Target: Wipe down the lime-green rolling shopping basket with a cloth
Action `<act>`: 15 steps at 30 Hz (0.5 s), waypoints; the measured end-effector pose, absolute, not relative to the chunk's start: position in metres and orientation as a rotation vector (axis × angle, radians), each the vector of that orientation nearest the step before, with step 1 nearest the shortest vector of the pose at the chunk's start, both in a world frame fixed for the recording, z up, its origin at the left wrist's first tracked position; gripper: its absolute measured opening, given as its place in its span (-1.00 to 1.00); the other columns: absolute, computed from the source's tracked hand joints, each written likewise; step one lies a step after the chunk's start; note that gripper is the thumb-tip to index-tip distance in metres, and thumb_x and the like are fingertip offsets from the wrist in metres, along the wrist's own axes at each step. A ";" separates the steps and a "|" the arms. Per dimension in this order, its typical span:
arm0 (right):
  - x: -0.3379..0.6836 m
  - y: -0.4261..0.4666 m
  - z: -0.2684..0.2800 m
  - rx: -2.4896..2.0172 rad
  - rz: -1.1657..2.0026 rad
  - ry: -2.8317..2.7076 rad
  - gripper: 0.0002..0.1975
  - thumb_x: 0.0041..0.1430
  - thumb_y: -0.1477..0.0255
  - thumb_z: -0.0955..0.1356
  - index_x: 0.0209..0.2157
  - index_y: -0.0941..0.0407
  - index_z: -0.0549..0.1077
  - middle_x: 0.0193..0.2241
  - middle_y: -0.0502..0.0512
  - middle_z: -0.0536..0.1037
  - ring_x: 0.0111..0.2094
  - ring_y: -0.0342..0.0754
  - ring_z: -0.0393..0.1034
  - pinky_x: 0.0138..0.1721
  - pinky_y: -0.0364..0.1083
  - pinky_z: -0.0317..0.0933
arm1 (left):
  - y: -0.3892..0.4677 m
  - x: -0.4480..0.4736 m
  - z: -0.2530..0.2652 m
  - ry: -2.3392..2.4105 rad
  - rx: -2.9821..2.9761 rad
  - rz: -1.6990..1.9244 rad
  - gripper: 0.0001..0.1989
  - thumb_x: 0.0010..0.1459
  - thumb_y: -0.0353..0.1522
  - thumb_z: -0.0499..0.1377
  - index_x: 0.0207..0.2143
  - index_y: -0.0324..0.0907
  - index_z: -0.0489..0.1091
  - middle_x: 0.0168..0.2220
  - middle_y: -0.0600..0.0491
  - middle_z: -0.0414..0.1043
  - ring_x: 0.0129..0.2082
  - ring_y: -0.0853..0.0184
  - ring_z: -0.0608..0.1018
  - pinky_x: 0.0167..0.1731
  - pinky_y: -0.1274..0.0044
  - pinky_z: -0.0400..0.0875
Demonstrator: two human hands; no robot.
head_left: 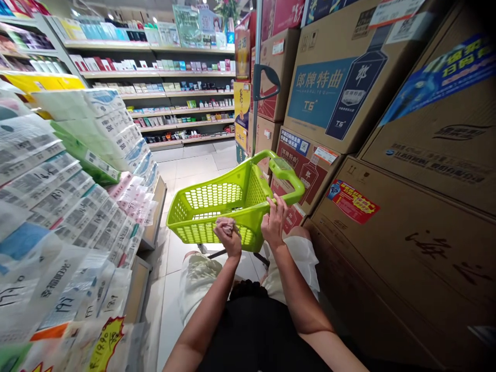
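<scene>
A lime-green shopping cart [251,222] stands sideways right in front of me, its handle end to the right. In my left hand [229,240] is a crumpled, pale pink cloth [226,226], with the fingers closed round it beside the basket's near wall. My right hand [274,222] grips the cart's upper rim near the handle; its fingers curl over the edge. Through the mesh the basket shows no goods.
Stacked tissue packs [77,196] line the left side on a low platform [155,212]. Tall piles of cardboard cartons [372,191] rise close on the right. Shelves of small boxes [166,75] stand across the back, beyond the tiled floor [194,168].
</scene>
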State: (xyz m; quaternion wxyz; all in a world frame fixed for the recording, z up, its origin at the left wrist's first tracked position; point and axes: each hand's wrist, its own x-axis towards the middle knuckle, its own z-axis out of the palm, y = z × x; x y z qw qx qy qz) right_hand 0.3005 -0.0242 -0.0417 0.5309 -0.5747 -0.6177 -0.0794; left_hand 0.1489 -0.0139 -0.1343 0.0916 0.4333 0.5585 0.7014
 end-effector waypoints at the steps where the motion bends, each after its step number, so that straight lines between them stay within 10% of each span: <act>1: 0.300 -0.024 -0.042 -1.366 -0.184 -1.463 -0.37 0.16 0.58 0.18 0.28 0.09 0.33 0.35 0.25 0.25 0.40 0.14 0.01 0.41 0.32 -0.01 | -0.013 0.152 -0.132 1.662 1.311 2.091 -0.78 0.08 -0.51 0.19 -0.24 -0.11 0.28 -0.20 0.05 0.23 -0.16 0.28 0.39 0.02 0.36 0.31; 15: 0.308 -0.028 -0.041 -1.298 -0.171 -1.489 -0.34 0.12 0.61 0.19 0.28 0.07 0.32 0.31 0.21 0.31 0.38 0.11 0.09 0.40 0.29 0.05 | -0.009 0.194 -0.137 1.730 1.591 1.940 -0.84 0.21 -0.51 0.09 -0.18 -0.13 0.34 -0.17 -0.07 0.32 -0.09 0.16 0.41 0.06 0.23 0.34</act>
